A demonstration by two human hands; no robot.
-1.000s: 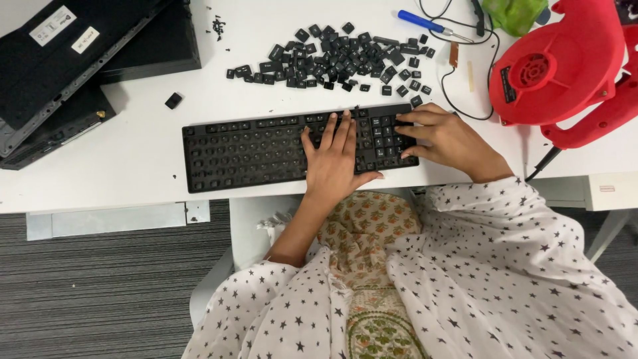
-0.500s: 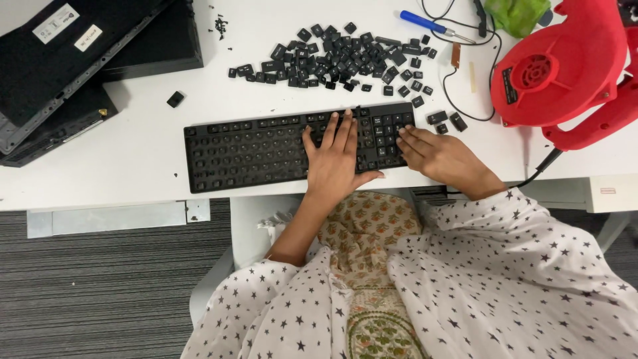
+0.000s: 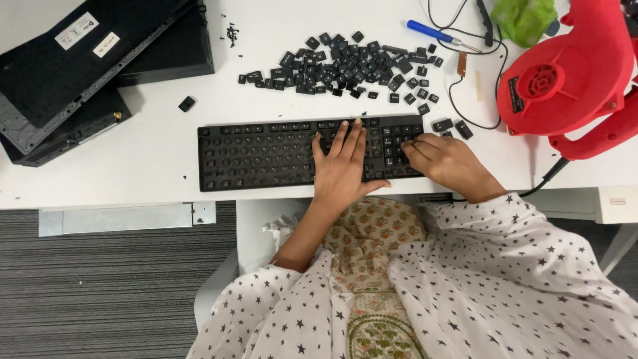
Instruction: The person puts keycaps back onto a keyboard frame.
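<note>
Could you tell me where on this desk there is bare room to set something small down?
The widest free patch lies left of the keyboard, below the stacked black keyboards. A narrower strip runs between the keyboard and the loose keycap pile, broken only by one stray keycap. It is crowded at the right: cables, the red blower, and both hands on the keyboard.

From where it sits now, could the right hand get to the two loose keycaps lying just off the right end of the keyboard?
Probably yes. The right hand rests curled on the right end of the black keyboard, and the two loose keycaps lie on bare white table just beyond its fingers. Nothing lies between them; the thin black cable curves just past them.
</note>
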